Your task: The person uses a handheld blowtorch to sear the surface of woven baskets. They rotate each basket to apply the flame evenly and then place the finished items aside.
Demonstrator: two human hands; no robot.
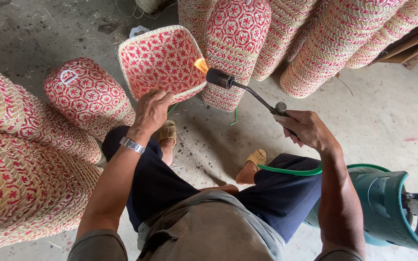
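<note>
Singeing a red-and-cream woven basket (162, 62), gripped at its lower rim by the left hand (152, 110), fingers closed. Right hand (306, 128) wrapped around a gas torch (245, 88), nozzle aimed up-left, long axis diagonal. Best kept moving, flame only grazing; contact apparently at the rim.

Cut off by the right frame edge: teal metal gas cylinder (388, 208). Cropped at top: tall red-and-cream woven baskets (335, 38). Hidden inside the right hand (306, 128): black torch handle (255, 94). Covered by the left hand (152, 110): square woven basket lid's (160, 60) lower rim.
</note>
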